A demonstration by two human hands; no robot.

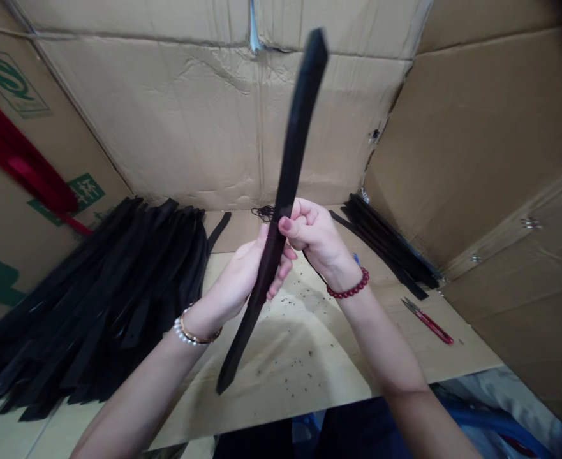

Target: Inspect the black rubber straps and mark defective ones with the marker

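A long flat black strap [293,153] with pointed ends slants upward in front of me, looking like fabric or a belt. Around its lower middle my left hand [242,271] is closed, the fingers showing on the far side. Just above, my right hand [316,233] pinches the strap's edge between thumb and bent fingers. What seems to be a thin dark cord [314,266] hangs below the right hand. A big pile of similar black straps [132,299] lies left of my left hand.
A smaller stack of black straps [386,245] lies at the right. Red-handled thread snips [427,320] rest near it. Tangled black thread [263,213] sits at the back. Dark scraps dot the table [342,376]. Cardboard walls [189,121] enclose three sides; red ribbon [22,159] hangs left.
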